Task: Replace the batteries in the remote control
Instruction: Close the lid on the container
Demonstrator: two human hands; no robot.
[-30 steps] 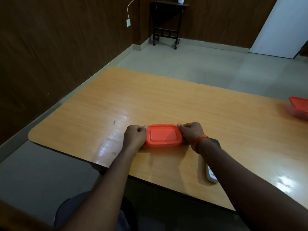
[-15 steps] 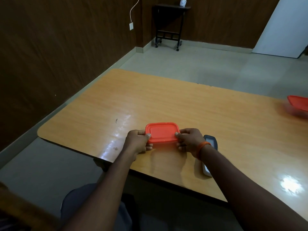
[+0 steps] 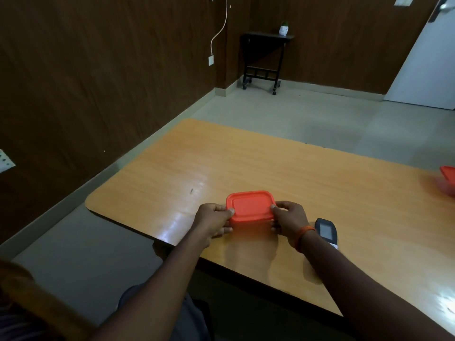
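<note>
A small clear container with an orange lid (image 3: 250, 205) is held a little above the wooden table (image 3: 270, 173), near its front edge. My left hand (image 3: 213, 221) grips its left end and my right hand (image 3: 289, 221) grips its right end, thumbs on the lid's rim. What is inside the container is hidden. The remote control (image 3: 326, 231), dark with a small screen, lies on the table just right of my right wrist, its near end hidden by my forearm.
A second orange-lidded container (image 3: 448, 177) sits at the table's far right edge. A small black side table (image 3: 266, 60) stands against the back wall. The table's rounded left corner is near my left hand.
Both hands have lifted the orange-lidded container off the table and brought it slightly nearer. The camera has tilted up, showing more of the room.
</note>
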